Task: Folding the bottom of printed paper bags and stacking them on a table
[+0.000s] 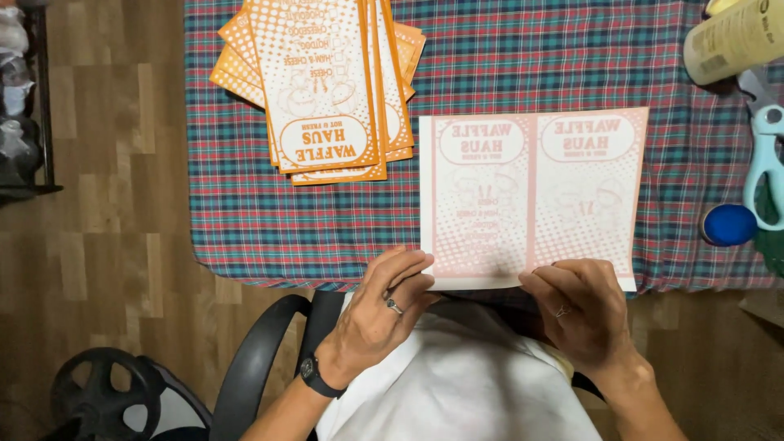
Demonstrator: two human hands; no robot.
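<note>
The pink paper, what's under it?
Under the pink paper lies the plaid tablecloth, showing all around it. Both hands, left hand and right hand, pinch its near edge. Whatever lies beneath its middle is covered.

Bare checked cloth on the bench (pixel 245 220) lies open left of the pale sheet (pixel 531 196) and below the orange stack (pixel 327 90), so a hand could pass there. A clear strip also runs above the sheet toward the far edge. On the right, the way is crowded: a bottle (pixel 731 41), scissors (pixel 768 155) and a blue ball (pixel 728 224) stand close together, just beside the sheet's right edge.
</note>
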